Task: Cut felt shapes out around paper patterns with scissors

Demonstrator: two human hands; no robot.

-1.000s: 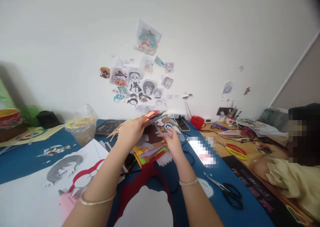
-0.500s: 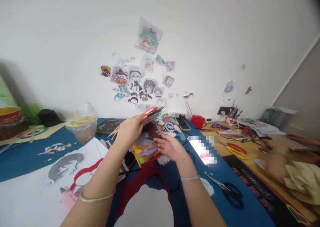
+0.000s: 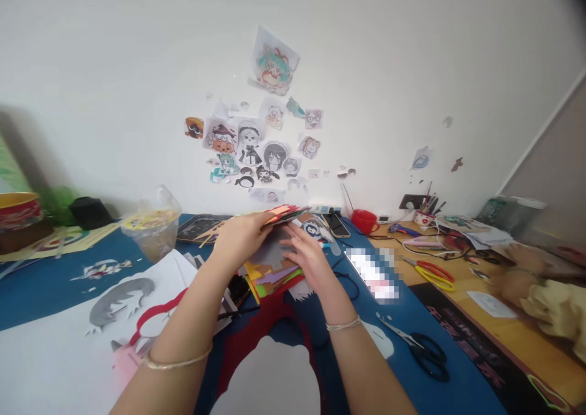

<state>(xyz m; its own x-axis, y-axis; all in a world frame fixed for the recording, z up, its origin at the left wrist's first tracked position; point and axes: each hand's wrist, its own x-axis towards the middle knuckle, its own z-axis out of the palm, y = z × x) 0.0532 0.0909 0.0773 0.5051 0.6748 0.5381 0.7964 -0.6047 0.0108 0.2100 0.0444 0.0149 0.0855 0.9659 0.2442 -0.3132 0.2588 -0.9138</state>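
At far left we see a red and yellow tub (image 3: pixel 19 215), then a black object (image 3: pixel 90 212). Nearer, a white sheet (image 3: pixel 50 363) with a grey hair drawing covers the blue mat (image 3: pixel 32 308), a pink item (image 3: pixel 126 361) on it beside the left forearm. A plastic cup (image 3: pixel 153 235) with a yellow top stands farther back.

Center: our left hand (image 3: pixel 242 237) is closed on the left edge of a raised paper sheaf (image 3: pixel 287 212), which tilts above a lower pile of coloured paper (image 3: pixel 270 276). Near us lies a white cutout (image 3: pixel 270 378) with red around it. Our right hand (image 3: pixel 307 253) has its fingers parted, tips just under the sheaf and over the pile — whether they press on paper, we can't tell. Paper characters (image 3: pixel 249 143) dot the wall behind.

Rightward: a dark phone (image 3: pixel 336 224), a red mug (image 3: pixel 365 222) at the far side, a lit, pixelated screen (image 3: pixel 372 273) nearer. Black-handled scissors (image 3: pixel 428 355) lie near, blades apart; red and yellow scissors (image 3: pixel 433 274) lie farther off. At far right, another person's pale sleeve (image 3: pixel 552 308) — hand blurred.
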